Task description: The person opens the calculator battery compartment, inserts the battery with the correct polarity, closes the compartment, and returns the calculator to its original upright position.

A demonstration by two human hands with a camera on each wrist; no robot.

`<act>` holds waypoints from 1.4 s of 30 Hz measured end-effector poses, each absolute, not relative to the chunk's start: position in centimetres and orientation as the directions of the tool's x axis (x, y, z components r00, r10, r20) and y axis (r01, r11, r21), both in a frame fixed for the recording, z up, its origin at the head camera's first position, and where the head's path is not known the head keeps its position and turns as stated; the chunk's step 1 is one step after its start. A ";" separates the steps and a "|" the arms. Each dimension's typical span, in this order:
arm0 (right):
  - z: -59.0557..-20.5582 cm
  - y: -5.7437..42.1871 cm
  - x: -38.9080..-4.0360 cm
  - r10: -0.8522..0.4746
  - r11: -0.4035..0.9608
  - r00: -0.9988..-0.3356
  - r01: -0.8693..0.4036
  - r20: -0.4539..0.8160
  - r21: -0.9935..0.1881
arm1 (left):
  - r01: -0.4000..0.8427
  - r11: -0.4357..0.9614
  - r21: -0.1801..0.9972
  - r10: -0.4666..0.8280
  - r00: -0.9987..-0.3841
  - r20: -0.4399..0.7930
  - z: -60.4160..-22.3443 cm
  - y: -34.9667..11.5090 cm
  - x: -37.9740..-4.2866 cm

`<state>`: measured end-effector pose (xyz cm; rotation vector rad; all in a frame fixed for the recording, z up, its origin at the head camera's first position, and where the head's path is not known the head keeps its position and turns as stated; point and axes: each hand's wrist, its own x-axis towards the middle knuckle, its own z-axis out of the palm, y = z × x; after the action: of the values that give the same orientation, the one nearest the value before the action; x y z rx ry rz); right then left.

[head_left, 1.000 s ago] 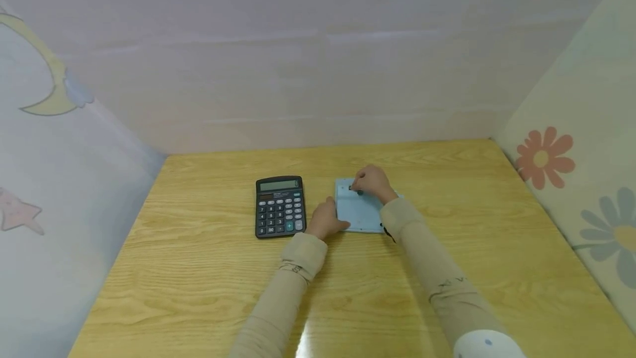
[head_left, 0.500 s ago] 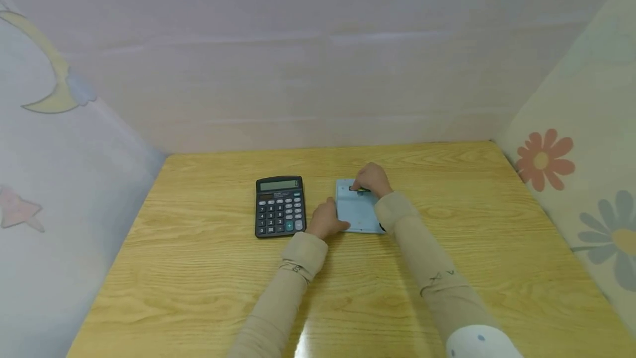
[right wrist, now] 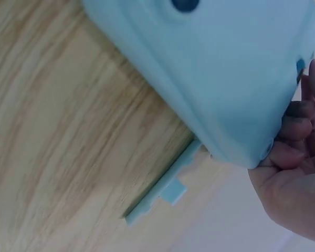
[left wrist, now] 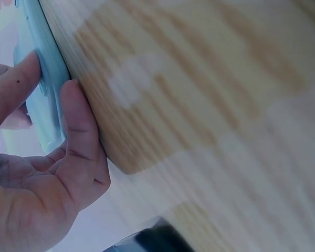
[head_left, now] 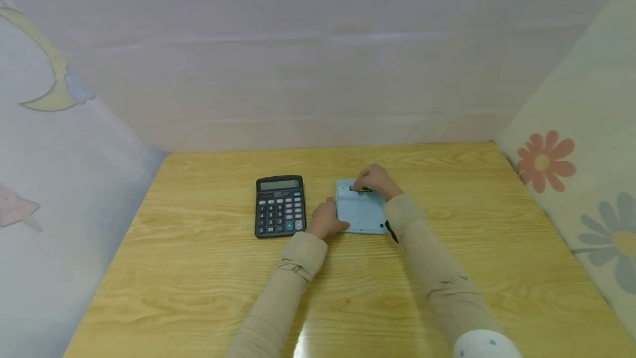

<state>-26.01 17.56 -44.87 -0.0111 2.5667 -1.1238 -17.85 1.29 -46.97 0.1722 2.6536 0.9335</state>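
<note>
A light-blue calculator lies back side up on the table, with a slot near its far edge. My left hand holds its left side, the thumb at the near corner; in the left wrist view thumb and fingers grip the blue edge. At the slot, a small black and yellow-green battery shows under my right hand, whose curled fingers pinch at it. The right wrist view has these fingers close around the slot end, partly hiding the battery.
A black desk calculator lies face up left of my left hand. Beside the blue calculator, a thin light-blue battery cover with a tab lies on the wooden table. Fabric walls stand behind and at the sides.
My right hand stays at the slot while its wrist shifts left, then back right. The battery's yellow-green side now shows along the slot. The left hand keeps its place.
</note>
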 end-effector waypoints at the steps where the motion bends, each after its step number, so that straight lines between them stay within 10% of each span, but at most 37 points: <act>1: -44.8 17.8 -25.8 -0.156 0.675 -0.944 0.113 -0.290 -0.730 | 0.009 0.781 0.624 0.218 -0.941 -0.260 -46.9 1.3 -17.8; 42: -43.8 23.1 -24.2 -0.277 0.559 -0.939 0.015 -0.203 -0.829 | 0.012 0.772 0.635 0.219 -0.943 -0.249 -46.9 0.9 -18.4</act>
<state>-24.17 23.09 -43.80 -0.2152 2.4856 -1.3268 -18.36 0.88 -46.89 0.1782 2.6574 0.9490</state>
